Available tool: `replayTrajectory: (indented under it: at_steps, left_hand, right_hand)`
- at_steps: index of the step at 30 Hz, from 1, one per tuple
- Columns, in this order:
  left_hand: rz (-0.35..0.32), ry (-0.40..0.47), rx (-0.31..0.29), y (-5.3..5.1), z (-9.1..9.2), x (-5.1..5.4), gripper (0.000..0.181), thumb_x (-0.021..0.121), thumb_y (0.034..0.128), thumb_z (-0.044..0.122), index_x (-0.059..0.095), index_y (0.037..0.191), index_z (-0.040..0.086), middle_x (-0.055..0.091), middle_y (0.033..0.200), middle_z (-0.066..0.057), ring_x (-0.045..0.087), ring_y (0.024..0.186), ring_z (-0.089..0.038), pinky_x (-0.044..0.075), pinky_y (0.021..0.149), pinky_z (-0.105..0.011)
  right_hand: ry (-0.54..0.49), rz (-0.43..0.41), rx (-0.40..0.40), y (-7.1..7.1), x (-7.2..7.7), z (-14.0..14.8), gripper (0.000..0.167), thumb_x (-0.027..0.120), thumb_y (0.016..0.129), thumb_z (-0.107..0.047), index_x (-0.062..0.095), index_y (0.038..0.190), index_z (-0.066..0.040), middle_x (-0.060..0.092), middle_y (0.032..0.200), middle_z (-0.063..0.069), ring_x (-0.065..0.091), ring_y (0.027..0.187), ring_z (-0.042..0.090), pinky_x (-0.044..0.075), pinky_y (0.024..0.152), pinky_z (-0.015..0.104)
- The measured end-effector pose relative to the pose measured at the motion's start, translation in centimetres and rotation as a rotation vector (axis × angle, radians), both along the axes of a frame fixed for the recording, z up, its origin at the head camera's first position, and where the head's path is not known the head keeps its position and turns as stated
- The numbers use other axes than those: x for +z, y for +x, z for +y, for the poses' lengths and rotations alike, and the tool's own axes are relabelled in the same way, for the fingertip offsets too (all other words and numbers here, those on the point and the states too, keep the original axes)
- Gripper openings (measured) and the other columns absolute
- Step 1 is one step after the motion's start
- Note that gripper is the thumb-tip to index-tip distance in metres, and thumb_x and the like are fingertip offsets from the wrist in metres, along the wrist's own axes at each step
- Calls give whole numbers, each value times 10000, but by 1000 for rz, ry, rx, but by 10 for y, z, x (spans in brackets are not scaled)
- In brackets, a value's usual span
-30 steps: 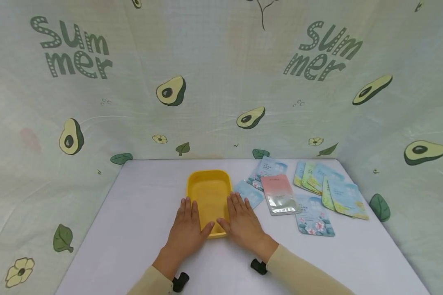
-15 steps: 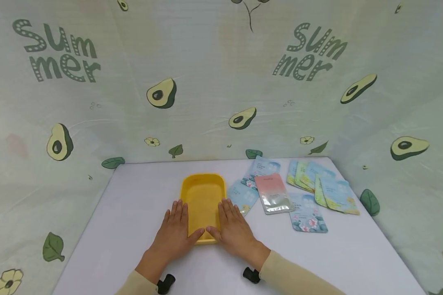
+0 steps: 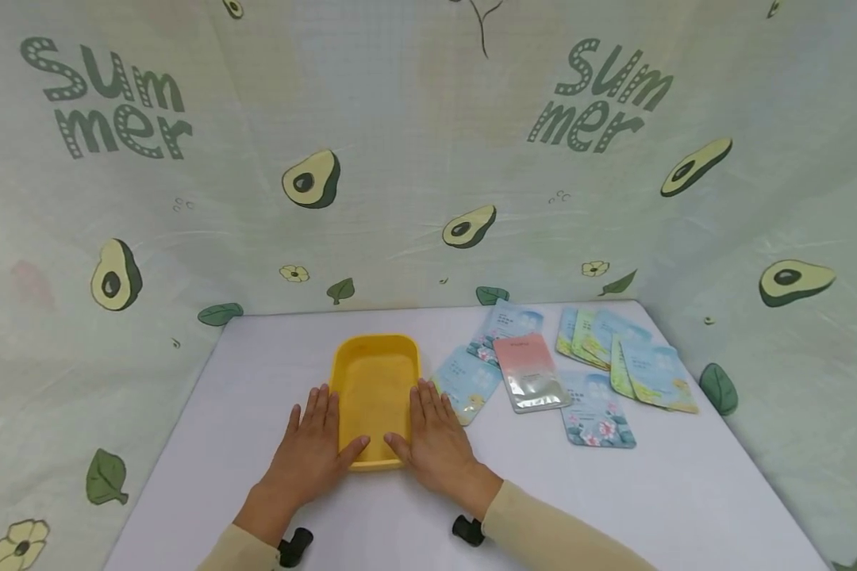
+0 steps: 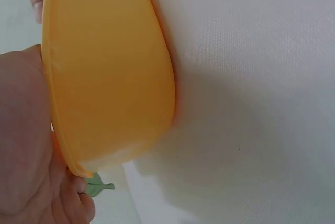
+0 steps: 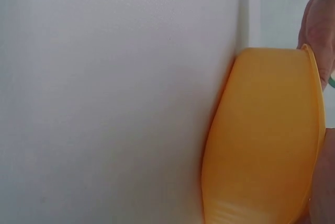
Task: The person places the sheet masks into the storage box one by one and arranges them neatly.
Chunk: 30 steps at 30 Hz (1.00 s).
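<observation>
A shallow yellow plastic tray (image 3: 375, 396) lies on the white table, its inside bare. My left hand (image 3: 307, 448) rests along its left side, fingers straight and pointing away, thumb over the near end. On the opposite side my right hand (image 3: 439, 446) lies likewise against the rim, thumb pointing inward. Both wrist views show the tray's outer wall, with part of the left hand (image 4: 26, 140) in one and of the right hand (image 5: 322, 171) in the other. Just right of the tray a light blue sachet (image 3: 466, 382) lies flat, close to the right fingertips.
Further right lie a pink and silver sachet (image 3: 532, 373), a flowered blue sachet (image 3: 597, 412) and another flowered one (image 3: 507, 325) behind. Several blue and green sachets (image 3: 657, 373) overlap near the table's right edge. A cloth printed with avocados (image 3: 310, 178) hangs around the table.
Both hands have moved left with the tray between them, widening the gap to the pink sachet. More of the light blue sachet shows. The head view has also shifted slightly.
</observation>
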State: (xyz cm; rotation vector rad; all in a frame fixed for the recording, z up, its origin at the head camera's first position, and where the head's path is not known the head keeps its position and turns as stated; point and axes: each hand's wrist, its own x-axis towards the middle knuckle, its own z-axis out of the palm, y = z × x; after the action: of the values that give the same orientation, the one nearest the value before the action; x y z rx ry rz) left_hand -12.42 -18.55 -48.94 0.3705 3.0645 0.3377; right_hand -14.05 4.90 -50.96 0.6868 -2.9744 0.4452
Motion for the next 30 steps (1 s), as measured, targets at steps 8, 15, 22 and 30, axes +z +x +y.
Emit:
replayTrajectory:
  at_steps: [8,15,22,30]
  left_hand:
    - [-3,-21,-3,-1,-6,1,989,422,1062,676,218,1624,-112,169,1720,-294,148,1611,-459,126,1270,-704]
    - [9,-26,-9,-1,-14,-1,991,432,1056,678,207,1633,-95,169,1728,-270,157,1616,-437,105,1275,-702]
    - [11,-14,-6,-1,-15,-2,997,456,1051,675,211,1633,-97,185,1724,-278,164,1613,-442,116,1283,-682]
    - [-5,-17,2,-1,-17,-2,1010,419,1049,702,195,1641,-85,150,1734,-270,143,1620,-437,115,1292,-663]
  right_hand:
    - [63,-8,10,-6,2,5,894,406,1085,-630,291,1625,73,237,1724,245,215,1621,369,227,1307,553]
    - [53,-7,25,-9,2,7,890,406,1085,-629,298,1623,71,246,1724,235,221,1621,359,227,1306,558]
    - [24,-45,36,-13,2,14,886,334,1093,-646,281,1636,53,222,1736,215,198,1628,345,201,1313,558]
    - [14,-19,-59,-43,-7,57,839,323,1117,-596,277,1633,64,255,1720,239,224,1616,383,211,1304,587]
